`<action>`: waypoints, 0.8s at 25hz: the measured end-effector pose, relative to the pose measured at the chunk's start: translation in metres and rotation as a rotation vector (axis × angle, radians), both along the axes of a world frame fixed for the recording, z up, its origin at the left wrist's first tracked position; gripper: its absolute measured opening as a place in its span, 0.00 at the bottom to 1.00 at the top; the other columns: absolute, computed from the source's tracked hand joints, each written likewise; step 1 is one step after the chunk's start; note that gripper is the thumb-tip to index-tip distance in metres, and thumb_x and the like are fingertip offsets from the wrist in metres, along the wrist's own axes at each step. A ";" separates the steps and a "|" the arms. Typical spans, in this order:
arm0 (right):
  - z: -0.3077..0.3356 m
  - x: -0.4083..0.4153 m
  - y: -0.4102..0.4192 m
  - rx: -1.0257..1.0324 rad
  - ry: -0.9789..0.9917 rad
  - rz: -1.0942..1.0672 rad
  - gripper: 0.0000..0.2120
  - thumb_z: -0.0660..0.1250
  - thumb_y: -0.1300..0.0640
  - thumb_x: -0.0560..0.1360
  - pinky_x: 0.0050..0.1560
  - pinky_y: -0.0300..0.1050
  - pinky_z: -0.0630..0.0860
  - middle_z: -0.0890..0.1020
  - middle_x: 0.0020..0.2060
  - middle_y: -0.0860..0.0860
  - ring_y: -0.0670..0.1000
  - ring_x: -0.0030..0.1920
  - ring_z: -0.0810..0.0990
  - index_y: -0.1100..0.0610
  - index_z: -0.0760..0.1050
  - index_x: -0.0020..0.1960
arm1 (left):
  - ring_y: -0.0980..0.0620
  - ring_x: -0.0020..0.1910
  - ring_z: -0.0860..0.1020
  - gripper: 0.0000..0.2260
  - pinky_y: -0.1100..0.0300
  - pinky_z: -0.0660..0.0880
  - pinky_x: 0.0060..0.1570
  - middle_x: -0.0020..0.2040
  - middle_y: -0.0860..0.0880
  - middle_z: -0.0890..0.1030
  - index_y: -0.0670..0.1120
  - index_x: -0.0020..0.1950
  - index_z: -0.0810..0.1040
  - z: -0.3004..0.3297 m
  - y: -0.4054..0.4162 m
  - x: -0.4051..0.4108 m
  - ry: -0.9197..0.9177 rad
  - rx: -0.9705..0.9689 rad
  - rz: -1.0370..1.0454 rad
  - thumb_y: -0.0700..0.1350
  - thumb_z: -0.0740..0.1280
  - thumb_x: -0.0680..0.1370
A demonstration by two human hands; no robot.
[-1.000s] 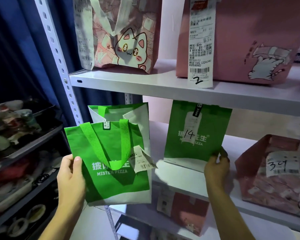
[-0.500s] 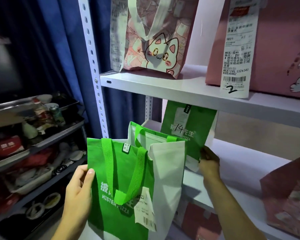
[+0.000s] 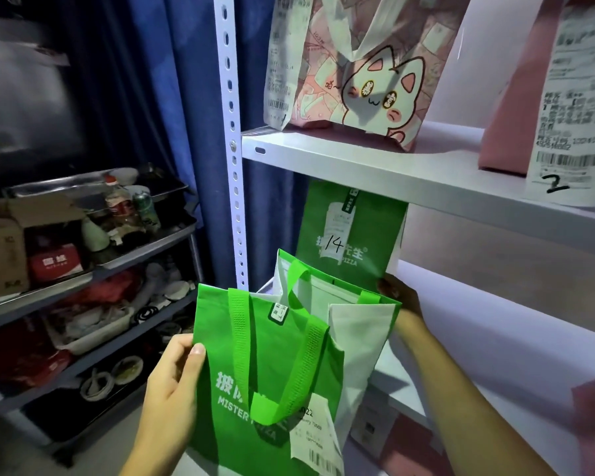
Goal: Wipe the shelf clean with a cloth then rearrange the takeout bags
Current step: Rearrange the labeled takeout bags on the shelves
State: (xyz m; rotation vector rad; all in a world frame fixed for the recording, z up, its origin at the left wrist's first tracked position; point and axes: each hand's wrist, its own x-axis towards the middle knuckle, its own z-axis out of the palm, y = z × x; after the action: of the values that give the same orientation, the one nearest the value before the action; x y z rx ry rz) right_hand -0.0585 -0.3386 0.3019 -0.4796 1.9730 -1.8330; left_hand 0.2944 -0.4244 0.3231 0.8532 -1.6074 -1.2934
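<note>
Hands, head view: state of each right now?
Left hand: grips the front green pizza bag by its left edge.
Right hand: holds the green bag marked 14 on the shelf.

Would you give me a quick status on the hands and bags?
Left hand grips front green bag. Right hand holds bag marked 14 on middle shelf. Nothing in the way.

Bare shelf (image 3: 495,321) right of green bags (image 3: 351,235)
</note>
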 end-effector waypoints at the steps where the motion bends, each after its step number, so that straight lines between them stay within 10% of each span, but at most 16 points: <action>1: -0.001 -0.001 -0.007 -0.034 0.022 0.004 0.05 0.70 0.56 0.76 0.57 0.58 0.79 0.87 0.44 0.48 0.49 0.45 0.86 0.49 0.84 0.47 | 0.49 0.41 0.79 0.09 0.54 0.74 0.45 0.43 0.46 0.83 0.47 0.49 0.79 0.000 0.000 0.001 -0.002 0.004 -0.002 0.42 0.59 0.83; 4: -0.013 -0.005 -0.021 -0.083 -0.016 0.026 0.07 0.72 0.49 0.70 0.61 0.62 0.78 0.87 0.52 0.55 0.62 0.53 0.85 0.43 0.86 0.47 | 0.51 0.39 0.80 0.09 0.64 0.75 0.39 0.42 0.46 0.83 0.46 0.48 0.79 0.001 -0.003 0.001 -0.004 0.021 0.004 0.42 0.59 0.83; 11: 0.005 0.017 -0.001 -0.232 -0.211 -0.017 0.12 0.68 0.55 0.76 0.46 0.48 0.82 0.86 0.46 0.53 0.56 0.45 0.84 0.59 0.83 0.56 | 0.52 0.37 0.78 0.09 0.62 0.73 0.37 0.40 0.46 0.82 0.46 0.48 0.78 0.007 -0.002 -0.008 0.013 0.018 -0.033 0.42 0.59 0.83; 17: 0.017 0.025 0.053 -0.312 -0.294 -0.222 0.09 0.62 0.63 0.80 0.38 0.44 0.77 0.83 0.31 0.49 0.56 0.38 0.77 0.58 0.78 0.43 | 0.52 0.40 0.79 0.09 0.60 0.75 0.41 0.42 0.45 0.82 0.45 0.48 0.78 0.024 0.016 -0.034 0.063 -0.004 -0.097 0.41 0.59 0.83; 20: 0.019 0.043 0.095 -0.205 -0.111 -0.253 0.10 0.61 0.66 0.81 0.44 0.45 0.80 0.86 0.40 0.50 0.55 0.43 0.81 0.61 0.82 0.52 | 0.51 0.40 0.79 0.09 0.56 0.75 0.43 0.43 0.44 0.83 0.44 0.49 0.78 0.033 0.030 -0.049 0.090 -0.003 -0.135 0.41 0.59 0.83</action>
State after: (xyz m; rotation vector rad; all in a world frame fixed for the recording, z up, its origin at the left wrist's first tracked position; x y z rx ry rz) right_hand -0.0152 -0.2432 0.3213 -0.1862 1.8506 -2.1800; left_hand 0.2459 -0.3946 0.3563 0.6847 -1.6181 -1.4037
